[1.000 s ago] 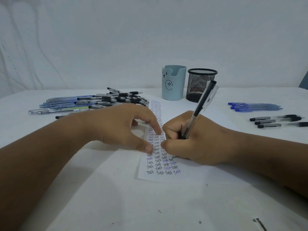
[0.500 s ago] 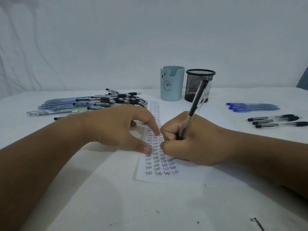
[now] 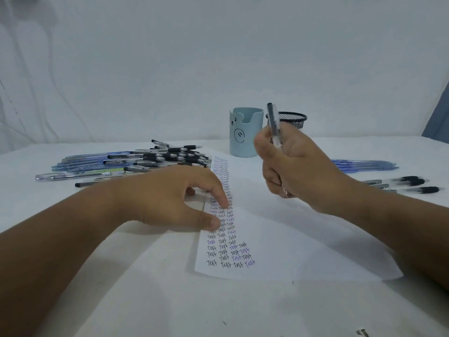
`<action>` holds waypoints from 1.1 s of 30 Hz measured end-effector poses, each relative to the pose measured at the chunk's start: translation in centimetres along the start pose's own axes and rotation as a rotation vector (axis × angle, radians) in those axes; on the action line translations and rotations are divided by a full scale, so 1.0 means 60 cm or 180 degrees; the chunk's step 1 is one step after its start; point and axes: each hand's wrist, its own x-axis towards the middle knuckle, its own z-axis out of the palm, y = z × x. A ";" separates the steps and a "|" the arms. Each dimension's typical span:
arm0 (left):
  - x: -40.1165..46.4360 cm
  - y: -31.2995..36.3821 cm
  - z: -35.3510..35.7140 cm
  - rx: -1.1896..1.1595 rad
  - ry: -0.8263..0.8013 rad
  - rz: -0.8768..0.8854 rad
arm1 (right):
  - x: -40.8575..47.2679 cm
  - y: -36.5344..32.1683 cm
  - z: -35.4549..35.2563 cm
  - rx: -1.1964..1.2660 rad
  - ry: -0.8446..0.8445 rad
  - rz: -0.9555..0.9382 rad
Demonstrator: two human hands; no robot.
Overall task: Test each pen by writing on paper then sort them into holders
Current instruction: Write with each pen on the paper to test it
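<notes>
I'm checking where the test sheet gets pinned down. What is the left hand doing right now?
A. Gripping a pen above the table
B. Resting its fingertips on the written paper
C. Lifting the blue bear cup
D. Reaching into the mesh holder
B: the left hand lies with its fingertips on the paper, over the written rows, holding nothing.

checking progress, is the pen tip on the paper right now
No, the right hand holds the pen lifted above the paper.
</notes>
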 end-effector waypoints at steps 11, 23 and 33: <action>0.001 0.007 0.004 -0.0081 0.0087 -0.0081 | 0.016 0.022 -0.032 -0.1861 -0.0048 -0.0436; 0.014 0.006 0.031 0.0041 0.0744 -0.0126 | 0.039 0.008 -0.097 -0.2741 -0.0500 -0.0320; 0.018 -0.001 0.037 0.0233 0.0783 0.0028 | 0.044 0.004 -0.284 -0.3530 -0.0525 0.1161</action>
